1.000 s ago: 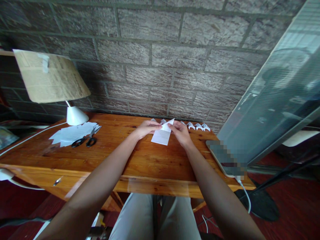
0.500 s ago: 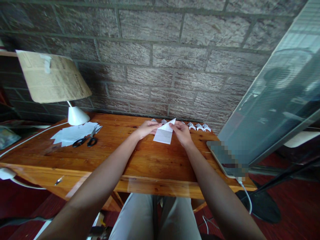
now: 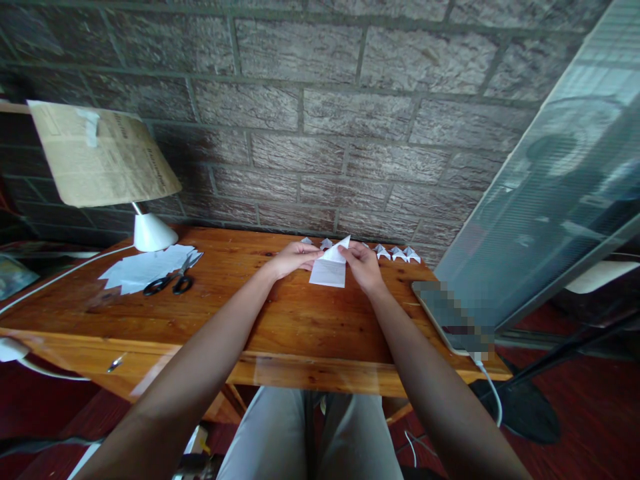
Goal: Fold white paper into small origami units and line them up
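Note:
A partly folded sheet of white paper (image 3: 329, 273) is held up between both hands over the wooden table. Its upper part is folded into a slanting point, while the lower part hangs as a flat panel with faint lines. My left hand (image 3: 295, 259) pinches the paper's left side between thumb and fingers. On the other side, my right hand (image 3: 364, 265) grips the folded flap near its top right. Behind the hands, several small folded paper pieces (image 3: 397, 253) stand in a row along the back edge, some of them hidden by my fingers.
Black-handled scissors (image 3: 173, 283) lie on a pile of white paper sheets (image 3: 140, 268) at the left, by a lamp (image 3: 154, 231) with a paper shade. A tablet-like device (image 3: 440, 310) with a white cable sits at the table's right end. A brick wall (image 3: 325, 160) rises behind.
The paper has turned slightly in my hands, its lower panel shifting a little to the right and hanging straighter. Both hands keep their hold in nearly the same place.

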The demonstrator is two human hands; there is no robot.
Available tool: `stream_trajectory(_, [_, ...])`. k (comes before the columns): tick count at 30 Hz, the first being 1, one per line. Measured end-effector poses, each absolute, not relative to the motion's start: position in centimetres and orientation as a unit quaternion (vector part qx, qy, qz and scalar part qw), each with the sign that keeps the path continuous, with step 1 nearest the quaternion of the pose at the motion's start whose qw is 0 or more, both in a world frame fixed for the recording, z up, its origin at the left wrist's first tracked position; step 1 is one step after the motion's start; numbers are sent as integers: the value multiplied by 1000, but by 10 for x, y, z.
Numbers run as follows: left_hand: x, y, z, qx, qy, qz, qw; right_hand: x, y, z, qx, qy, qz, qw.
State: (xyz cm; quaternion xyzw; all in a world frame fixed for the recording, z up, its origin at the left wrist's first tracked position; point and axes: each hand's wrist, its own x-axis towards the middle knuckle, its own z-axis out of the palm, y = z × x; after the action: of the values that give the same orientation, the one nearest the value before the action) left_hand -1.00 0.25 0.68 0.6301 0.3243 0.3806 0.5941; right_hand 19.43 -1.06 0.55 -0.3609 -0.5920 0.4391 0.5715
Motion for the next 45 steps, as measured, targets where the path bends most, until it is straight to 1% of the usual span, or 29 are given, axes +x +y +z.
stream_trajectory(10, [-4, -2, 7, 655, 305, 388, 572, 195, -14, 8, -368, -602, 426, 567])
stream_trajectory(14, [-3, 0, 5, 674, 317, 385, 545, 196, -12, 7, -372, -607, 415, 566])
stream_trajectory(17, [0, 2, 3, 674, 332, 410, 517, 195, -12, 7, -372, -625, 402, 557])
stream_trajectory(20, [4, 1, 4, 650, 335, 462, 502, 193, -14, 5, -367, -670, 378, 523])
stream_trajectory(25, [9, -4, 9, 623, 314, 502, 512, 190, -15, 0, -359, -732, 332, 475])
stream_trajectory(30, [10, -8, 11, 614, 311, 500, 525, 190, -16, 0, -375, -729, 313, 480])
stream_trajectory(37, [11, -9, 12, 587, 316, 505, 549, 187, -20, 3, -360, -720, 346, 482])
stream_trajectory(45, [7, -4, 11, 550, 309, 521, 575, 183, -23, 8, -347, -692, 383, 503])
